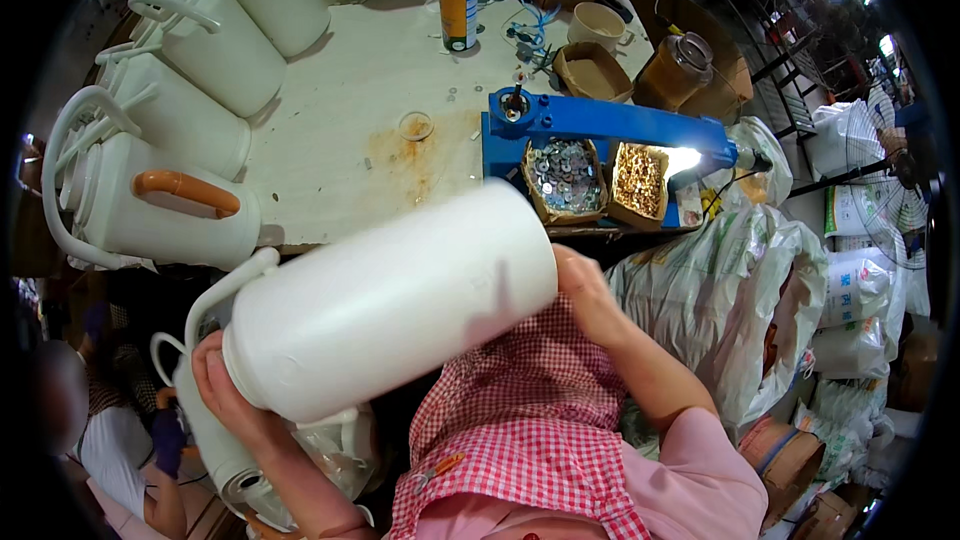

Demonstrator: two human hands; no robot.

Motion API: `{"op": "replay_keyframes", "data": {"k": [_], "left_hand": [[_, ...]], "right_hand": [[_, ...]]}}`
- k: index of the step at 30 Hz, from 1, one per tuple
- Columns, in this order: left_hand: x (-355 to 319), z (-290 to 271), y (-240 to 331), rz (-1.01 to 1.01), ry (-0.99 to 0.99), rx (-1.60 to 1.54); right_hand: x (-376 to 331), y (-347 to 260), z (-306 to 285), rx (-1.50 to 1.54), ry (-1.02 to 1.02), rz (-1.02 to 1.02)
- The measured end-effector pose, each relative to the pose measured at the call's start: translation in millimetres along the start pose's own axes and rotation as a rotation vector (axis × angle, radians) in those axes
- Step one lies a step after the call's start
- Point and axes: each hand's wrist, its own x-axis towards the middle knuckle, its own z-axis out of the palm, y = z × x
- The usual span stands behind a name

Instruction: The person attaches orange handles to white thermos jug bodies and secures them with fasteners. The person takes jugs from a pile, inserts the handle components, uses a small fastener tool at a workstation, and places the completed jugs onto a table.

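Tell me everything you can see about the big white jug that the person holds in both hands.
The big white jug looks like smooth, matte plastic, cylindrical, with a thin white loop handle at its lower-left end. It lies tilted, almost on its side, in the air in front of the table. The left hand cups its lower-left end; the right hand presses the upper-right end. No lid shows.

Small assembly workshop. Evidence: a worn, stained workbench (340,130) carrying a blue hand press (600,125), open cardboard trays of metal washers (565,178) and brass fittings (640,180), and a spray can (458,10). Identical white plastic jugs (215,50) are stacked in rows; filled sacks (730,290) are piled beside the bench
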Motion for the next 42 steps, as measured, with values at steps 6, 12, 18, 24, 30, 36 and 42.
{"op": "replay_keyframes", "data": {"k": [6,12,18,24,30,36,42], "left_hand": [[40.1,13.6,-20.0,-0.286,-0.022,-0.33],[93.8,60.2,-11.3,-0.25,-0.058,-0.164],[99.2,157.4,12.4,-0.085,-0.313,-0.188],[73.0,242.3,3.3,-0.08,-0.509,-0.245],[53.0,275.1,-9.3,-0.125,-0.561,-0.327],[49.9,286.1,-12.8,-0.14,-0.605,-0.323],[50.3,289.1,-10.5,-0.108,-0.587,-0.25]], "right_hand": [[63.6,-79.7,39.2,0.079,-0.181,-0.122],[116.9,-76.2,15.6,0.153,-0.188,-0.134],[105.8,-62.1,-45.2,0.142,0.211,-0.222],[93.2,-39.9,-122.5,0.101,0.42,-0.256],[83.5,-29.3,-153.5,0.113,0.492,-0.261],[77.8,-22.9,-168.3,0.108,0.474,-0.26],[77.5,-25.0,-166.5,0.099,0.446,-0.253]]}}
